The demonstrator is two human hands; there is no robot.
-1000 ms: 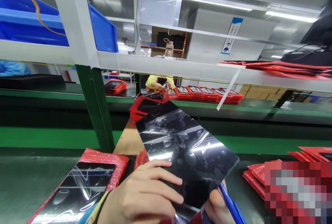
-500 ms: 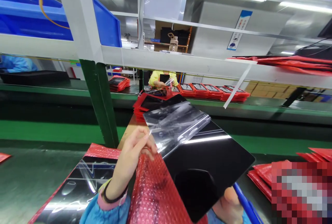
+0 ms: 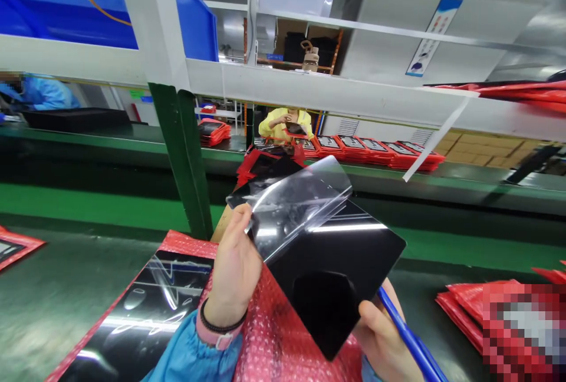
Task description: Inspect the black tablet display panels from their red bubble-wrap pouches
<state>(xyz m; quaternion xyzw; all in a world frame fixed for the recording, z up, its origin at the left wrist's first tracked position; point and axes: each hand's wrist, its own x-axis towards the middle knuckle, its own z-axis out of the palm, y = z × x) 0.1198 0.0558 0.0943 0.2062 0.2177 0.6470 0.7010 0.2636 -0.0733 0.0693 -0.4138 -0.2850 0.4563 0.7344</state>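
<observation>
A black glass panel (image 3: 349,252) is being held tilted above a red bubble-wrap pouch (image 3: 274,335) by the right hand (image 3: 380,335), whose fingers are being pressed closed on its lower corner together with a blue pen (image 3: 407,341). A clear protective film (image 3: 300,205), lifted off the panel's upper left part, is being pinched at its edge by the closed fingers of the left hand (image 3: 234,270). Just to the left, a second glossy panel (image 3: 150,311) is lying on the green tabletop (image 3: 53,299).

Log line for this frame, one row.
left hand: pinches clear film, partly lifted off black panel | right hand: holds panel, blue pen | underneath: red bubble bag
</observation>
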